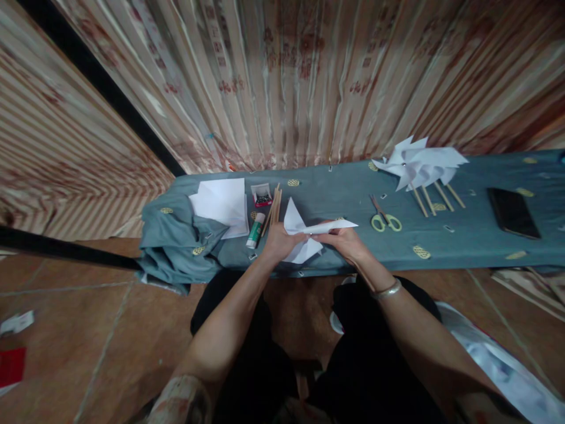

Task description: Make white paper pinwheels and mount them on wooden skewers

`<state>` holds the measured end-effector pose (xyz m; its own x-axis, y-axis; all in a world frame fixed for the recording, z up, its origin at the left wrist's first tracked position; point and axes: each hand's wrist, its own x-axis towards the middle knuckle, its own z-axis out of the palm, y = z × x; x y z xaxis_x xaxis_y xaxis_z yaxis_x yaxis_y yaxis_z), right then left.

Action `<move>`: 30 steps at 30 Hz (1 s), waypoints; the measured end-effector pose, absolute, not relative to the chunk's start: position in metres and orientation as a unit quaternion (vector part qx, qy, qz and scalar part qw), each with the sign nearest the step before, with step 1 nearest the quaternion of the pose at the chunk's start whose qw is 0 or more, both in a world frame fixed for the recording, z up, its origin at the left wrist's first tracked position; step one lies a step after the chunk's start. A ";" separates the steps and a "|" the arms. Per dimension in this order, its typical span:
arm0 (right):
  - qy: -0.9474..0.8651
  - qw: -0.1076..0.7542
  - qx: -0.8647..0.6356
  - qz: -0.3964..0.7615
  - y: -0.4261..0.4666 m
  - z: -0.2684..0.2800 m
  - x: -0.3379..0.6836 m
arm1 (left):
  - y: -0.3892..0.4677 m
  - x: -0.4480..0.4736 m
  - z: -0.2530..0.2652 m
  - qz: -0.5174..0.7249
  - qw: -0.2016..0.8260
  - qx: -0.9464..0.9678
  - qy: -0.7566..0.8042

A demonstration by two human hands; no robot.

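Note:
Between my two hands is a white paper pinwheel, its folded blades spread out and a small shiny pin at its centre. My left hand grips its left side, thumb near the pin. From the right, my right hand pinches the paper close to the same pin; its other fingers are partly hidden behind a blade. Just left of the pinwheel lie several thin wooden sticks, a green and white glue stick and a small open red box of dark pins.
White paper sheets lie at the left of the cloth-covered table. Scissors with yellow-green handles rest to the right. Farther right are several stacked pinwheels on sticks and a dark phone. A curtain hangs behind.

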<state>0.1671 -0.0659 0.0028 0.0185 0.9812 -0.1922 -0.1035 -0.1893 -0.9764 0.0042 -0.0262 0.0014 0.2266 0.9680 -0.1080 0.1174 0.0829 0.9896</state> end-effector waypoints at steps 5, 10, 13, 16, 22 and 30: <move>-0.420 0.467 -0.531 0.569 -0.066 0.002 0.168 | -0.027 0.004 0.000 0.385 0.555 0.547 0.494; -0.395 0.480 -0.532 0.575 -0.066 0.000 0.167 | -0.027 0.004 -0.002 0.382 0.565 0.544 0.489; -0.392 0.477 -0.537 0.574 -0.067 -0.002 0.166 | -0.026 0.003 -0.006 0.379 0.570 0.542 0.489; -0.400 0.471 -0.538 0.573 -0.067 -0.003 0.166 | -0.025 0.002 -0.010 0.379 0.566 0.547 0.486; -0.397 0.475 -0.537 0.574 -0.067 -0.002 0.166 | -0.023 0.000 -0.016 0.379 0.554 0.566 0.479; -0.429 0.496 -0.533 0.535 -0.063 -0.005 0.167 | -0.025 0.004 -0.004 0.401 0.583 0.529 0.468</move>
<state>0.1674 -0.0626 -0.0050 0.0599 0.9877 -0.1444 -0.0742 -0.1399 -0.9874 0.0041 -0.0246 -0.0035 0.2407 0.9630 -0.1211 0.0280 0.1179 0.9926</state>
